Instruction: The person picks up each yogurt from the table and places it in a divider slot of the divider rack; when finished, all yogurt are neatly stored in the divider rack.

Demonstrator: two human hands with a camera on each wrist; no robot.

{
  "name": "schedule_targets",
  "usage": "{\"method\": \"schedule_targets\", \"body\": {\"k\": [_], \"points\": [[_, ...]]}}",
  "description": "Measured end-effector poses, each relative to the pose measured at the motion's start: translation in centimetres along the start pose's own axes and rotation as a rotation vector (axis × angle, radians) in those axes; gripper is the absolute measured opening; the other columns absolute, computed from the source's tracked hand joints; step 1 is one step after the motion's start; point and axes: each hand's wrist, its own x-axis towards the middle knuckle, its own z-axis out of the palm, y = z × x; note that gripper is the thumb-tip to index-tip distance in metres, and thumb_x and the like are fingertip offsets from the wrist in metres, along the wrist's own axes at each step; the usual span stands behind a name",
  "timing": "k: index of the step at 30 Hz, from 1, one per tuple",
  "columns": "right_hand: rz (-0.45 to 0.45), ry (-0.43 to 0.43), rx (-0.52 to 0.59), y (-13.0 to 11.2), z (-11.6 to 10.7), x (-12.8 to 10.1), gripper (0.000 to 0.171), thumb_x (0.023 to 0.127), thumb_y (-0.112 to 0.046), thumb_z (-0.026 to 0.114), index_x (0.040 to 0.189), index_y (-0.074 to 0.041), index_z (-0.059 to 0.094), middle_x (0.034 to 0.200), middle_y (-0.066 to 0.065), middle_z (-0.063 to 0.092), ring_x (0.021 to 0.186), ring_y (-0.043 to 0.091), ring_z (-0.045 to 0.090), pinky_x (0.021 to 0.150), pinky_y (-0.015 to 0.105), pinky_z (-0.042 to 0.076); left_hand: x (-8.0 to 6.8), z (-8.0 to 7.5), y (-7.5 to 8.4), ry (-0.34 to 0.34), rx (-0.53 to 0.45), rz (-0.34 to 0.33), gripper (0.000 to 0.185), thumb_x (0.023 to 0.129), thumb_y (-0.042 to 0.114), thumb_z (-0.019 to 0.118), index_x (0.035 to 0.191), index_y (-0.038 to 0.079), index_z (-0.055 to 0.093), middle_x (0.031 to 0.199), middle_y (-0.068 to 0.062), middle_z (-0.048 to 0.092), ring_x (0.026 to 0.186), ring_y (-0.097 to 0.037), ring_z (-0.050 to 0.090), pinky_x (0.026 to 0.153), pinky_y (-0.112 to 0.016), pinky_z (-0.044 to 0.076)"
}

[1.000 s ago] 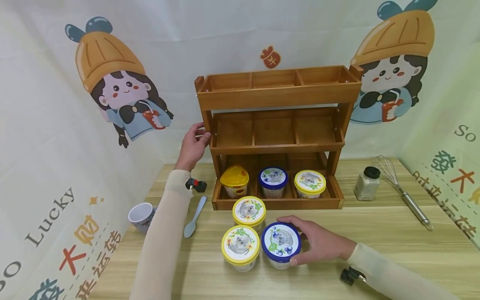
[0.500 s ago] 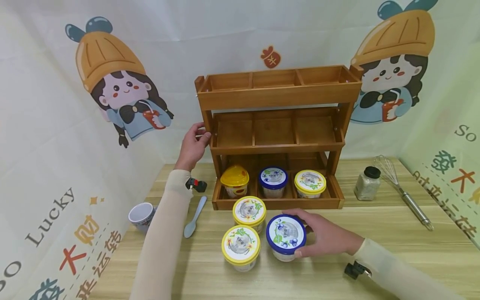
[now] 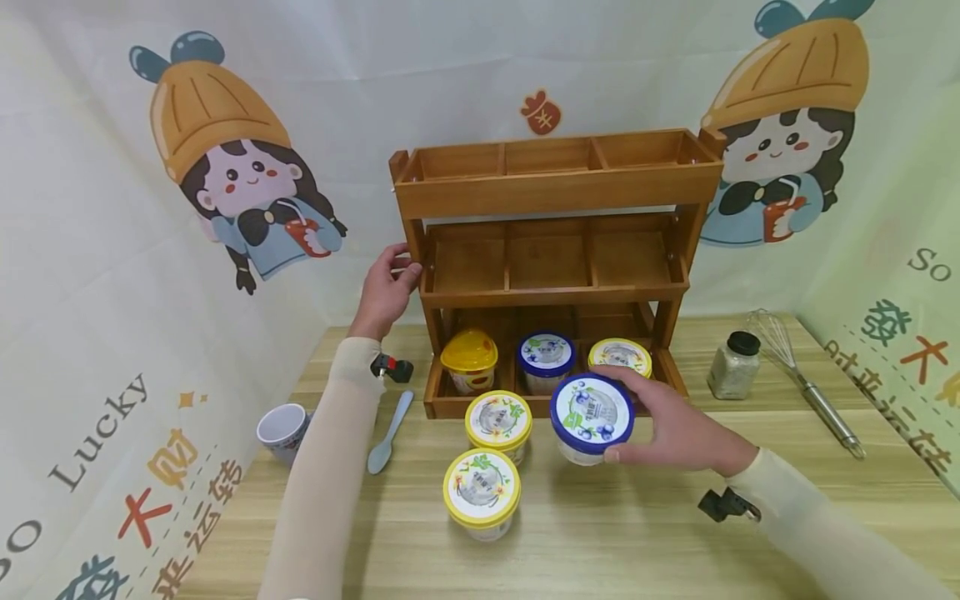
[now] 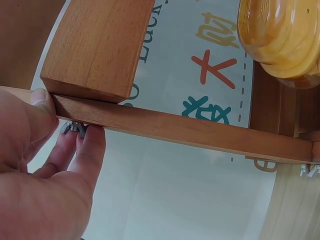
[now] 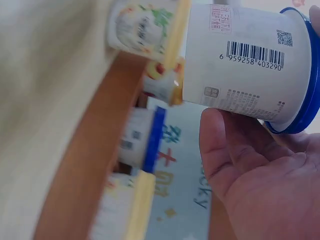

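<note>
My right hand [image 3: 686,429] grips a blue-lidded yogurt cup [image 3: 592,417] by its side. The cup hangs above the table, in front of the wooden rack [image 3: 555,296]; its barcode faces the right wrist view. At the rack's left side, my left hand [image 3: 386,292] pinches the upright post [image 4: 165,131] between thumb and fingers, next to a wing nut [image 4: 74,128]. Two yellow-lidded cups, a nearer one [image 3: 482,492] and a farther one [image 3: 498,421], stand on the table. On the bottom tier are a yellow domed cup [image 3: 471,362], a blue-lidded cup [image 3: 547,358] and a yellow-lidded cup [image 3: 621,354], partly hidden.
A pale blue spoon [image 3: 390,433] lies left of the cups, with a small mug [image 3: 282,429] beyond my left forearm. To the rack's right stand a black-capped jar [image 3: 735,367] and, lying flat, a whisk [image 3: 813,392].
My right hand has lifted the blue-lidded yogurt cup off the table and moved it away from me, slightly right, toward the rack. My left hand has stayed at the post.
</note>
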Motion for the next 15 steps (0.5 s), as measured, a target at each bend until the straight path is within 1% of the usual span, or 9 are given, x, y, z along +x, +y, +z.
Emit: {"method": "schedule_targets", "body": {"k": [4, 7, 10, 12, 15], "points": [[0.014, 0.053, -0.037, -0.6, -1.3, 0.6, 0.096, 0.084, -0.028, 0.091, 0.162, -0.014, 0.035, 0.150, 0.015, 0.056, 0.129, 0.036, 0.061, 0.095, 0.036, 0.063, 0.0, 0.0, 0.0, 0.001, -0.001, -0.005, 0.047, 0.112, 0.022, 0.053, 0.158, 0.014, 0.045, 0.144, -0.018, 0.054, 0.127, -0.033, 0.059, 0.112, -0.048, 0.054], [0.019, 0.110, -0.091, -1.0, -2.2, 1.0, 0.096, 0.085, -0.028, 0.090, 0.162, -0.013, 0.035, 0.150, 0.016, 0.056, 0.127, 0.035, 0.061, 0.092, 0.033, 0.063, 0.1, 0.0, 0.0, 0.001, 0.000, -0.003, 0.047, 0.112, 0.022, 0.053, 0.158, 0.014, 0.045, 0.144, -0.018, 0.054, 0.128, -0.032, 0.059, 0.112, -0.047, 0.054], [0.005, 0.172, -0.095, -1.3, -3.1, 1.5, 0.095, 0.085, -0.023, 0.090, 0.162, -0.011, 0.036, 0.147, 0.017, 0.058, 0.121, 0.033, 0.064, 0.089, 0.025, 0.061, 0.1, 0.0, 0.0, 0.001, 0.002, 0.001, 0.048, 0.112, 0.022, 0.053, 0.158, 0.014, 0.045, 0.144, -0.019, 0.053, 0.128, -0.033, 0.059, 0.113, -0.047, 0.054], [-0.001, 0.223, -0.094, -1.5, -3.6, 1.9, 0.094, 0.085, -0.022, 0.090, 0.162, -0.012, 0.037, 0.146, 0.016, 0.058, 0.118, 0.032, 0.066, 0.088, 0.019, 0.059, 0.0, 0.0, 0.1, 0.001, 0.003, 0.000, 0.048, 0.112, 0.023, 0.053, 0.159, 0.014, 0.044, 0.145, -0.019, 0.053, 0.129, -0.033, 0.059, 0.113, -0.047, 0.053], [0.002, 0.296, -0.069, -1.8, -4.4, 2.5, 0.092, 0.086, -0.019, 0.088, 0.162, -0.014, 0.037, 0.148, 0.017, 0.056, 0.119, 0.033, 0.065, 0.092, 0.012, 0.054, 0.0, 0.0, 0.1, 0.001, 0.005, -0.002, 0.048, 0.113, 0.023, 0.052, 0.159, 0.014, 0.044, 0.146, -0.020, 0.053, 0.130, -0.033, 0.059, 0.114, -0.046, 0.053]]}}
